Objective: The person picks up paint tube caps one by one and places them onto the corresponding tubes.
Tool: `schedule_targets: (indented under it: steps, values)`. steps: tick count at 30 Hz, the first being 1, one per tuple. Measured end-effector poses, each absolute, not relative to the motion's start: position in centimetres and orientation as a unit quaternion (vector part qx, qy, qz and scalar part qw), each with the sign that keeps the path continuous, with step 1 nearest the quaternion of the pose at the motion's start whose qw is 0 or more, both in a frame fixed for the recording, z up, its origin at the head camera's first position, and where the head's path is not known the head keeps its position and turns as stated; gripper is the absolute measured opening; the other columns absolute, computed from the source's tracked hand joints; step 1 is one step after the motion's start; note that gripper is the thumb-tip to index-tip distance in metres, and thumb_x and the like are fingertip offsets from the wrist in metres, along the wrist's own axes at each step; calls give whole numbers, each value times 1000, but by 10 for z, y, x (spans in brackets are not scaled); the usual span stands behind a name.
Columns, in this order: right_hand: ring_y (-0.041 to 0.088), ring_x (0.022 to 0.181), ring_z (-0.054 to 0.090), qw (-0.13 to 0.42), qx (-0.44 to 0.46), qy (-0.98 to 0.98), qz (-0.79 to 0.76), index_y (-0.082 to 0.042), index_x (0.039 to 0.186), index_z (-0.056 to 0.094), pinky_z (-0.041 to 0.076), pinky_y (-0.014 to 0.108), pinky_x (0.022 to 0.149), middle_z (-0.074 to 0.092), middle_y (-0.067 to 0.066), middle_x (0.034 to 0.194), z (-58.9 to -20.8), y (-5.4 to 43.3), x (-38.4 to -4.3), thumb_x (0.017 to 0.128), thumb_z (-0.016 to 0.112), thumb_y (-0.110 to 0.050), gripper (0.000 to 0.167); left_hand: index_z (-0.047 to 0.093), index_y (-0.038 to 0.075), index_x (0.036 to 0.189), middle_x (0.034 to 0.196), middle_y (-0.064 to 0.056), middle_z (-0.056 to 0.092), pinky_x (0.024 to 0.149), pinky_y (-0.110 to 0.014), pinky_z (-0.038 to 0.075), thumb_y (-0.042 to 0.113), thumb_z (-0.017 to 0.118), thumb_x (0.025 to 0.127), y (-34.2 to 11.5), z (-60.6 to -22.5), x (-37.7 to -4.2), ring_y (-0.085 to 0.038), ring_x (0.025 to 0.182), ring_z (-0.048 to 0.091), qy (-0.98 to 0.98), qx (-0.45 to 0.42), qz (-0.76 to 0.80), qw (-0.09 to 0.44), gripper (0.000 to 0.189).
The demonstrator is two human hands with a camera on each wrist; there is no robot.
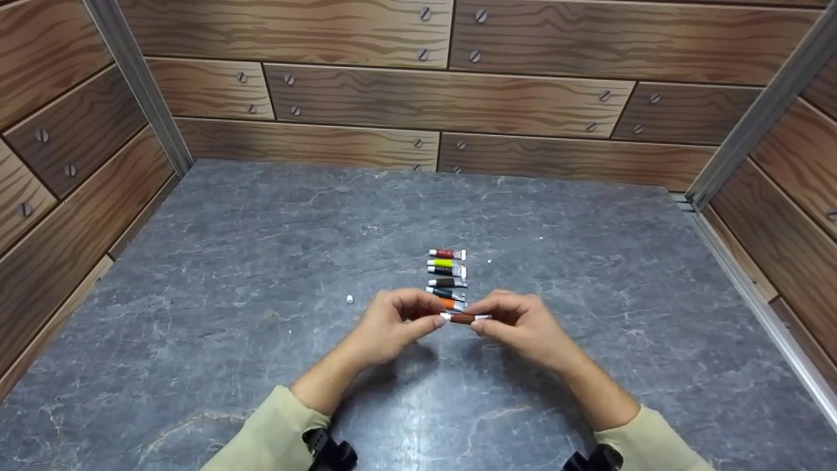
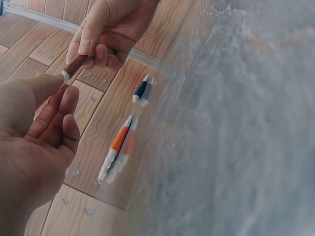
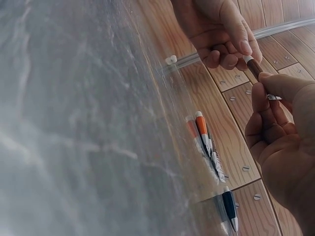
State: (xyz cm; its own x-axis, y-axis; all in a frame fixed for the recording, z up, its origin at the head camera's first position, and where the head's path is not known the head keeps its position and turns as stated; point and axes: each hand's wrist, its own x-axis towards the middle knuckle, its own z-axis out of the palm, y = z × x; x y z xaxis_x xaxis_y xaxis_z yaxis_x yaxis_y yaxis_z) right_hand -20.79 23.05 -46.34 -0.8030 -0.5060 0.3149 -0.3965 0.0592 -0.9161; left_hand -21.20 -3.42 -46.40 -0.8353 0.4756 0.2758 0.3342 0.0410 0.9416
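A small brown paint tube with a white cap is held level between both hands, above the table. My left hand pinches the white cap between thumb and fingertips. The tube's body and silvery crimped end are gripped by my right hand, thumb against fingers. Just beyond the hands lies an orange paint tube, partly covered by the fingers in the head view. Behind it, in a column, are dark tubes, a yellow tube and a red tube.
On the grey marbled table, a loose white cap lies left of the tubes. Tiny white specks dot the surface to their right. Wood-patterned walls with metal corner posts enclose the back and sides.
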Motion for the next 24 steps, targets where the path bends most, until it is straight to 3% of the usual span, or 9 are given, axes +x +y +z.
schedule_targets:
  steps: [3, 8, 18, 21, 24]
  values:
    - [39, 99, 74, 44, -305, 731, -609, 5, 118, 74, 63, 33, 81, 74, 19, 113, -463, 231, -207, 97, 73, 1, 21, 75, -4, 119, 104, -18, 77, 71, -21, 54, 6, 75, 99, -35, -464, -212, -12, 84, 69, 717, 281, 634, 70, 23]
    - [41, 100, 73, 52, -287, 738, -608, 3, 118, 75, 62, 33, 81, 74, 17, 113, -462, 231, -206, 97, 75, -2, 22, 77, 0, 117, 94, -13, 76, 69, -22, 53, 8, 73, 100, -35, -463, -212, -13, 80, 69, 718, 278, 632, 83, 19]
    - [21, 94, 74, 46, -288, 739, -607, 4, 117, 76, 63, 35, 80, 74, 18, 111, -462, 231, -206, 97, 75, 0, 21, 78, -2, 111, 97, -18, 77, 71, -22, 54, 6, 74, 99, -35, -465, -212, -12, 82, 70, 700, 287, 649, 81, 15]
    - [19, 90, 73, 41, -288, 743, -603, 4, 116, 76, 62, 32, 77, 74, 18, 108, -462, 231, -206, 96, 75, 0, 21, 78, -3, 110, 97, -26, 74, 70, -21, 53, 5, 72, 100, -35, -464, -211, -12, 81, 69, 696, 287, 654, 81, 14]
    - [17, 89, 72, 37, -288, 745, -601, 4, 115, 76, 62, 29, 76, 74, 17, 107, -461, 231, -206, 95, 76, 0, 21, 78, -4, 109, 99, -25, 75, 70, -21, 53, 4, 72, 100, -34, -464, -211, -12, 82, 69, 697, 286, 653, 78, 13]
